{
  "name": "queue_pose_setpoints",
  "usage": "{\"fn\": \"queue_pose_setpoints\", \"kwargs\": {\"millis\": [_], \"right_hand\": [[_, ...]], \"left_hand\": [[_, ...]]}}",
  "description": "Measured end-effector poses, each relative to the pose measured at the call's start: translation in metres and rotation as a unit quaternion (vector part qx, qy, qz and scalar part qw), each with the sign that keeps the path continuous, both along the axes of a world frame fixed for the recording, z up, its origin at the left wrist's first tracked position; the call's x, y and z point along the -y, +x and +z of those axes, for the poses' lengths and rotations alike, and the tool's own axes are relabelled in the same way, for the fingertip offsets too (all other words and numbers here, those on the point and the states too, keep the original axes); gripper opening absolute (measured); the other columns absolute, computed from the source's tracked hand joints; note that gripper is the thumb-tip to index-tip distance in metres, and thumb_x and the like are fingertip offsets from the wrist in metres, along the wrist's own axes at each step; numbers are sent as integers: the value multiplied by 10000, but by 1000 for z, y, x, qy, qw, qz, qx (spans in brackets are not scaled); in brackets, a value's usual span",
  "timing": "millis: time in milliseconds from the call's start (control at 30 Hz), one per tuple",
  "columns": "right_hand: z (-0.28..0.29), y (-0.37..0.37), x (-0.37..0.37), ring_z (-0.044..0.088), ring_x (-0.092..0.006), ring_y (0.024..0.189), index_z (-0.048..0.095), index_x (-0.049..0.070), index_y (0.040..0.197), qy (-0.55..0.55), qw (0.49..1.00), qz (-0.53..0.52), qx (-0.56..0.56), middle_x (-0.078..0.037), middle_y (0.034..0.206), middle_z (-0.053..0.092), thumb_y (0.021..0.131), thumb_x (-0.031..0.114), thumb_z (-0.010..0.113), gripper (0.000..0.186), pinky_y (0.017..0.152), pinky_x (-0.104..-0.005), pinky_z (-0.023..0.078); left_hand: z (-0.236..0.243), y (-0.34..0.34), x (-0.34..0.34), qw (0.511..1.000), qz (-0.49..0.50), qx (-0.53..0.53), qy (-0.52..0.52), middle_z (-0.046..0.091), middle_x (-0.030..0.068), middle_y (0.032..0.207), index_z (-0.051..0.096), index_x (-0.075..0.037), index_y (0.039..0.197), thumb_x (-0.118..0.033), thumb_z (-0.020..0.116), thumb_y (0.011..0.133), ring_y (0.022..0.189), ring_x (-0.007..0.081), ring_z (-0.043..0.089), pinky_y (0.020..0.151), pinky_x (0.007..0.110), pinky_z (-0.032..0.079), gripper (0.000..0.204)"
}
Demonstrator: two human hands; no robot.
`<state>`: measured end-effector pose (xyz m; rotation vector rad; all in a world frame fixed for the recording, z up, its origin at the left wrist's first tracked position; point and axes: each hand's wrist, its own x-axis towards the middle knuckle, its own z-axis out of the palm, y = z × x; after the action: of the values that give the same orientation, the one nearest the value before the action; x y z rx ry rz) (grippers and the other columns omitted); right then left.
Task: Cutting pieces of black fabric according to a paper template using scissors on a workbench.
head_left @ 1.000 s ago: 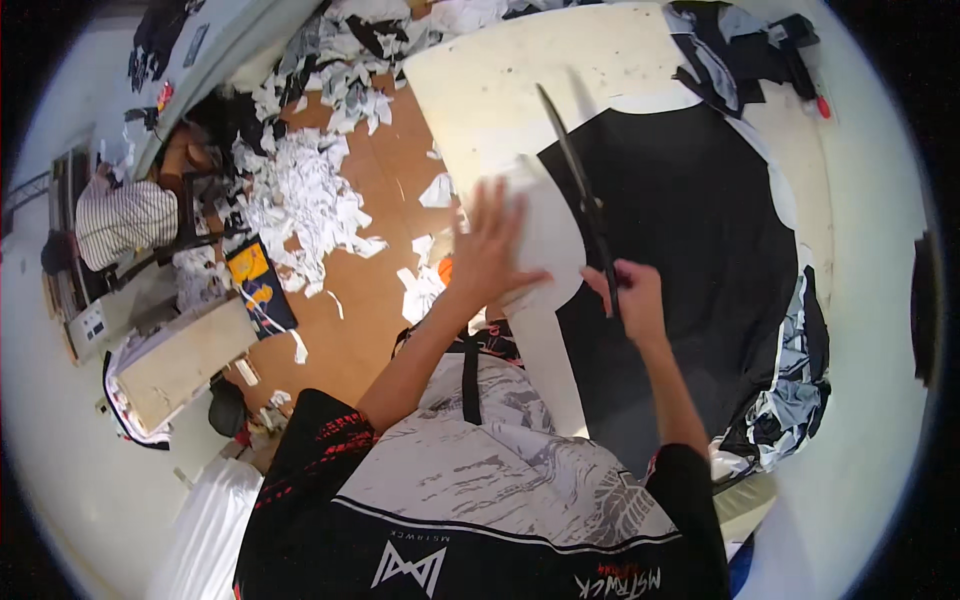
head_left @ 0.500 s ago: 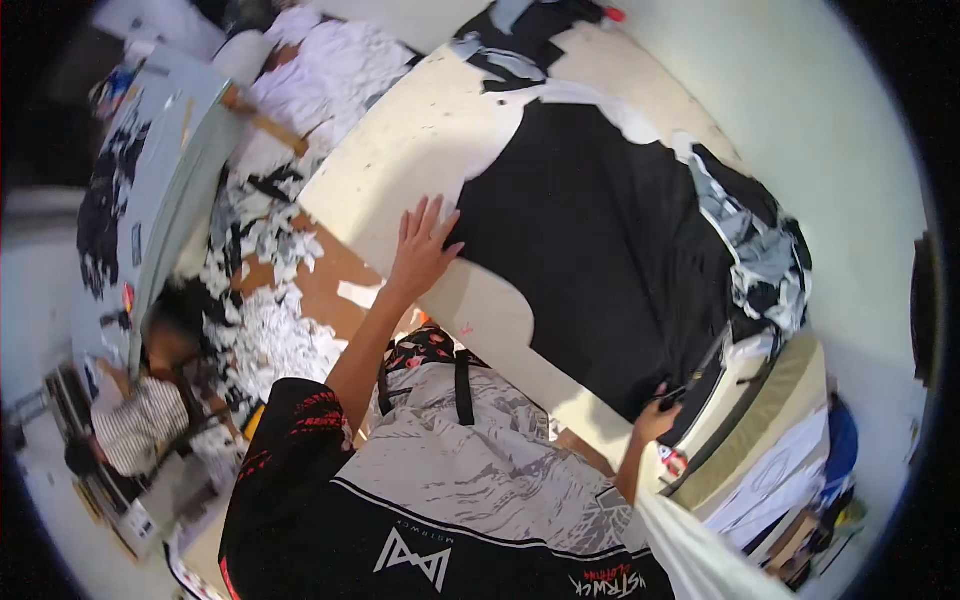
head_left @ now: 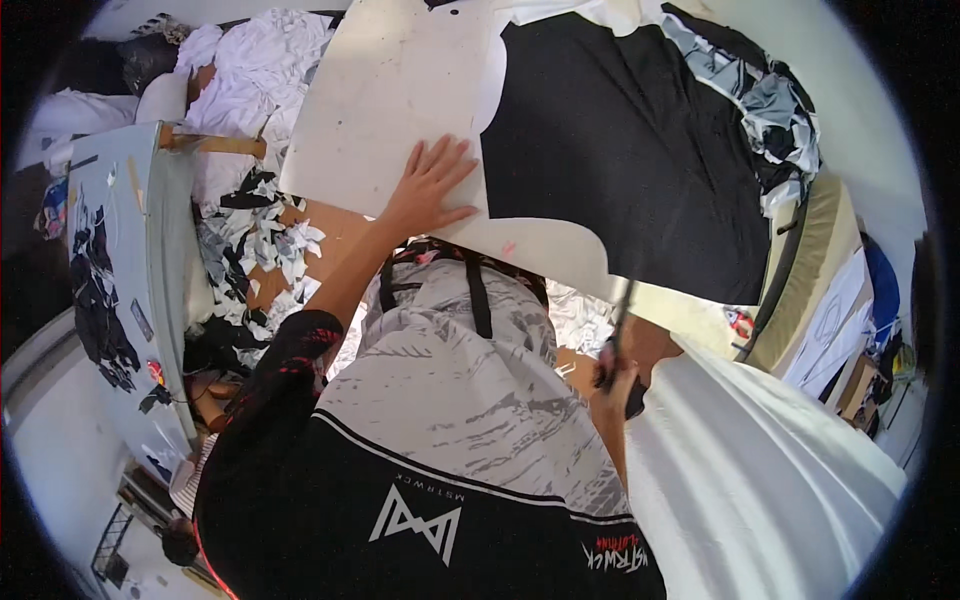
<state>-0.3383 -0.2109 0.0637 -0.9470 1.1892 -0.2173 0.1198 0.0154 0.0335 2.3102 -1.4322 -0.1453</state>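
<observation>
Left of the table (head_left: 380, 120), fabric scraps (head_left: 255, 250) litter the floor. The left hand (head_left: 432, 185) lies flat and open on the cream pattern (head_left: 540, 250), fingers spread, pinning it at the edge of the black cloth (head_left: 630, 150). Right of that, at the table's near edge, the right hand (head_left: 615, 385) is closed round dark scissors (head_left: 620, 320), blades pointing up toward the pattern. This looks like the pause between cuts; the next move calls for bringing the blades to the cloth's outline while the left hand keeps the pattern steady.
</observation>
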Motion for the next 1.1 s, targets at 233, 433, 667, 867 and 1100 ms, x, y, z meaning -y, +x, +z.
{"fn": "queue_pose_setpoints", "kwargs": {"millis": [233, 433, 667, 867, 1100], "right_hand": [[22, 32, -75, 534, -78, 581, 648, 29, 875, 132, 957, 254, -54, -6, 697, 603, 987, 276, 759, 293, 536, -276, 402], [0, 81, -74, 584, -107, 635, 661, 36, 883, 156, 946, 280, -36, -19, 706, 629, 1011, 409, 699, 396, 603, -280, 435], [-17, 104, -78, 509, -72, 626, 671, 32, 899, 123, 950, 281, -46, 28, 703, 566, 950, 329, 807, 331, 576, -259, 386], [-18, 112, -75, 499, -55, 635, 676, 35, 900, 137, 953, 261, -62, 36, 713, 563, 929, 301, 836, 311, 582, -247, 377], [-7, 121, -74, 540, -67, 510, 729, 24, 878, 112, 944, 276, -138, 27, 616, 589, 956, 341, 809, 336, 480, -231, 366]], "left_hand": [[-4, -10, 18, 1000, -20, 0, 7, 359, 89, 1699, 523, -190, 1551, -544, 734, 902, 1585, 364, 268, 1267, 632, 170, 769], [-11, -18, 33, 999, -26, -6, 35, 379, 45, 1692, 510, -160, 1559, -569, 712, 914, 1583, 353, 272, 1257, 650, 171, 790], [-19, -22, 45, 999, -21, -18, 27, 401, 21, 1679, 509, -112, 1550, -599, 701, 915, 1579, 332, 279, 1255, 650, 172, 823], [-24, -29, 50, 1000, -19, -14, 19, 413, 17, 1673, 518, -100, 1538, -614, 710, 903, 1575, 325, 287, 1254, 651, 167, 839], [-29, -32, 50, 1000, -21, -13, 10, 425, 17, 1665, 529, -96, 1526, -617, 714, 899, 1562, 328, 307, 1253, 653, 168, 836]]}}
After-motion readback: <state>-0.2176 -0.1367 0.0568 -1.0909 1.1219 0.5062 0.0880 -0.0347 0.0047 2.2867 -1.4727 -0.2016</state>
